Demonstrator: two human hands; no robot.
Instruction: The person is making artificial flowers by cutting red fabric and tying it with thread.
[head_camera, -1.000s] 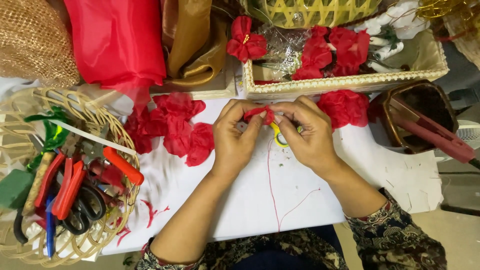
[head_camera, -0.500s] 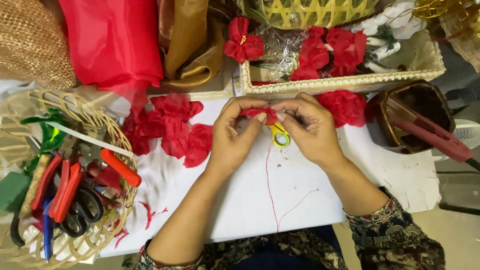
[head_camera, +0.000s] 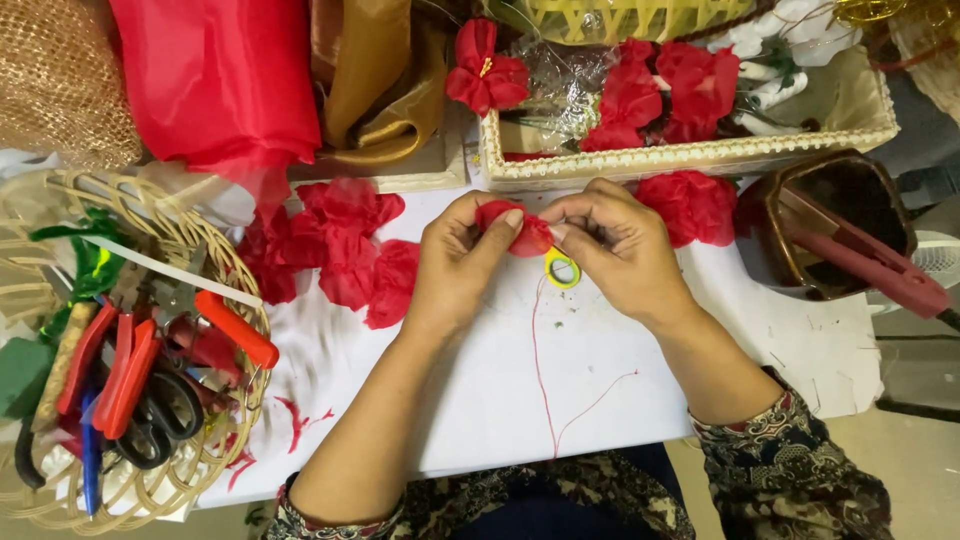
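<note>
a small red fabric petal (head_camera: 520, 232) is pinched between the left hand (head_camera: 462, 255) and the right hand (head_camera: 618, 250), just above the white table (head_camera: 600, 360). the fingers of both hands are closed on it, thumb against forefinger at either side. a red thread (head_camera: 540, 350) is seen hanging from the petal and trailing across the table toward the near edge. a small yellow ring-shaped spool (head_camera: 562, 268) lies just under the right hand; whether it is touched cannot be told.

the petal is judged light, thin and soft, easily crumpled or frayed, so it is best held at its gathered base with fingertips only. the thread is judged fine and apt to tangle or snap if pulled hard.

loose red fabric flowers (head_camera: 340, 240) are piled on the table beside the left hand. a cream tray (head_camera: 690, 155) behind the hands is filled with finished red flowers, clear wrap and white pieces. a round wicker basket (head_camera: 215, 440) at the left is filled with red-handled pliers (head_camera: 120, 370), black scissors and green ribbon. a dark brown octagonal bowl (head_camera: 790, 265) at the right holds a maroon tool (head_camera: 860, 255).
</note>
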